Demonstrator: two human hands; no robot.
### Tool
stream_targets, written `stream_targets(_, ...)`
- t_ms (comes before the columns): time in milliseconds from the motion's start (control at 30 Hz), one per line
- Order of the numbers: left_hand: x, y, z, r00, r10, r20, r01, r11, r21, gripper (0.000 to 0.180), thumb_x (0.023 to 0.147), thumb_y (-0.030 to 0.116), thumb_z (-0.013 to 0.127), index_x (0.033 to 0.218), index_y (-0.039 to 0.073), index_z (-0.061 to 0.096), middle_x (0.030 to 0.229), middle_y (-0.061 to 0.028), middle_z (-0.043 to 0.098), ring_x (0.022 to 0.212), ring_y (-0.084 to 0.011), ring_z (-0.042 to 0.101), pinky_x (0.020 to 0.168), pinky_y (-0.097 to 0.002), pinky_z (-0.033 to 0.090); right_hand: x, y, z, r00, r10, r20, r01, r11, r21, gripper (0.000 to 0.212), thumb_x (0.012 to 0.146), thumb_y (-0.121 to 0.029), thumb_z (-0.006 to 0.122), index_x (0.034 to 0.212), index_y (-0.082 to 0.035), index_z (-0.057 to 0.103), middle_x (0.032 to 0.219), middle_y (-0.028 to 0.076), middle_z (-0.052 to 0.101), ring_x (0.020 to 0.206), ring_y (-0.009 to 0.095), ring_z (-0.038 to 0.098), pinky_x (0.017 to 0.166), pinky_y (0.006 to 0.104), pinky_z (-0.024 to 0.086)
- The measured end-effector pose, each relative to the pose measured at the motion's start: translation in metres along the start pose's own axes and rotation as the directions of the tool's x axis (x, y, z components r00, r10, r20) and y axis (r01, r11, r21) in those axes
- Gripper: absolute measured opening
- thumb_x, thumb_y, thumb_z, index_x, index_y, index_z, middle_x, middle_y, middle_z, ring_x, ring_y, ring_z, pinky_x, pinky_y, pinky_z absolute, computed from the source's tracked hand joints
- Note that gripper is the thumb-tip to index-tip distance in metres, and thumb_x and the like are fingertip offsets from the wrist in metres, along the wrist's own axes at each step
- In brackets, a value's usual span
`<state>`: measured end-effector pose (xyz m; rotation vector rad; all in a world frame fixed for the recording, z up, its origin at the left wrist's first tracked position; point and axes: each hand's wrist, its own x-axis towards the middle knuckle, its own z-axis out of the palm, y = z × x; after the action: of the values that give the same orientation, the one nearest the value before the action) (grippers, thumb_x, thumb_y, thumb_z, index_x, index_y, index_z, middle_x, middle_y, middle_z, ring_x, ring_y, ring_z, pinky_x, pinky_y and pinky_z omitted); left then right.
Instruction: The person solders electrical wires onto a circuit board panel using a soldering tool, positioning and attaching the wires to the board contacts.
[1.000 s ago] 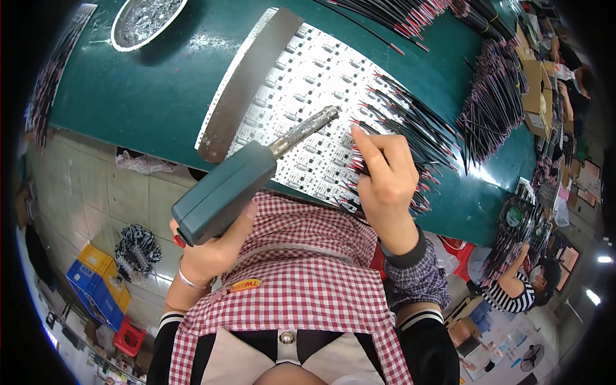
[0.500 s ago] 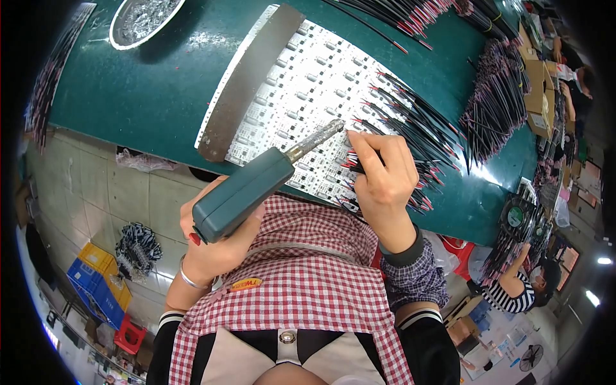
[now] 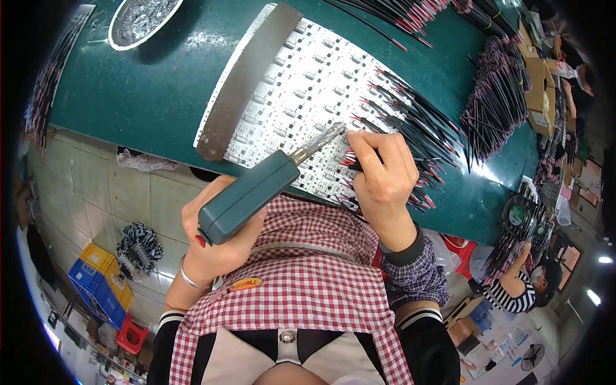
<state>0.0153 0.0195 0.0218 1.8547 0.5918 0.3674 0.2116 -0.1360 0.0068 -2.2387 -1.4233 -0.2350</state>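
left hand [image 3: 215,240] is wrapping closed around the rear of a teal soldering gun [image 3: 250,196], fingers curled under its body, thumb side up; a silver bracelet [image 3: 186,280] is sitting on that wrist. the gun is angling up and to the right, its metal tip [image 3: 319,142] reaching out over the white circuit board panel [image 3: 308,96] and ending just beside the right hand's fingertips.

right hand [image 3: 382,183] is lying over the near right edge of the panel, fingers pinched shut on a thin black wire with a red end [image 3: 351,159]; exactly how many wires it is holding, cannot tell. a row of like black wires [image 3: 423,131] is fanning out from the panel's right side, red ends toward the board.

the panel is lying tilted on a dark green table [image 3: 147,83], rows of small dark parts across it. a grey metal bar [image 3: 247,77] is resting along the panel's left edge. a round metal dish [image 3: 142,19] is sitting at the table's far left. more bundled wires [image 3: 497,109] are piling at the far right.

below the table edge, a red and white checked apron [image 3: 301,282] is covering the person's lap. blue and yellow crates [image 3: 96,282] are standing on the tiled floor at left. another person in a striped sleeve [image 3: 510,295] is working at lower right.
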Motion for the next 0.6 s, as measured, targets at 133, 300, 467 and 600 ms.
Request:
stream_targets(133, -0.0064, -0.002, 0.0013, 0.998, -0.007, -0.059, 0.005, 0.999, -0.036, 0.017, 0.069, -0.006, 0.073, 0.085, -0.006, 0.068, 0.084, -0.0159, 0.067, 0.07, -0.0258, 0.066, 0.065, -0.0314, 0.053, 0.0016, -0.0002, -0.001, 1.0, -0.001, 0.001, 0.001, 1.0, 0.0, 0.051, 0.052, 0.014, 0.057, 0.1, -0.001, 0.071, 0.085, 0.011, 0.063, 0.076, 0.027, 0.061, 0.064, 0.0363, 0.051)
stream_targets(300, -0.0075, -0.0036, 0.0007, 0.996, -0.05, -0.072, 0.045, 0.996, -0.076, 0.018, 0.069, -0.006, 0.073, 0.086, -0.006, 0.069, 0.085, -0.0169, 0.068, 0.071, -0.0272, 0.067, 0.068, -0.0322, 0.055, 0.0004, 0.0043, 0.0008, 1.0, 0.006, -0.014, -0.005, 0.999, 0.052, 0.051, 0.052, 0.014, 0.056, 0.098, 0.0, 0.071, 0.084, 0.011, 0.063, 0.075, 0.028, 0.06, 0.063, 0.0364, 0.051)
stream_targets(467, -0.003, -0.0014, 0.0011, 1.0, 0.018, -0.026, -0.018, 1.0, -0.025, 0.016, 0.069, -0.008, 0.072, 0.084, -0.006, 0.068, 0.083, -0.016, 0.067, 0.068, -0.027, 0.065, 0.064, -0.0325, 0.052, 0.0007, 0.0052, 0.0015, 1.0, 0.003, -0.013, -0.002, 0.998, 0.064, 0.05, 0.051, 0.014, 0.056, 0.097, 0.0, 0.071, 0.084, 0.011, 0.063, 0.075, 0.027, 0.061, 0.063, 0.0365, 0.051)
stream_targets(600, -0.0033, -0.0022, 0.0017, 1.0, 0.02, -0.02, -0.02, 1.0, -0.017, 0.015, 0.069, -0.008, 0.072, 0.084, -0.006, 0.068, 0.082, -0.0154, 0.066, 0.067, -0.0264, 0.064, 0.062, -0.0321, 0.051, 0.0015, 0.0041, 0.0006, 1.0, -0.002, -0.002, 0.002, 0.999, 0.051, 0.05, 0.051, 0.014, 0.056, 0.096, 0.0, 0.071, 0.084, 0.011, 0.063, 0.075, 0.028, 0.061, 0.064, 0.0369, 0.051)
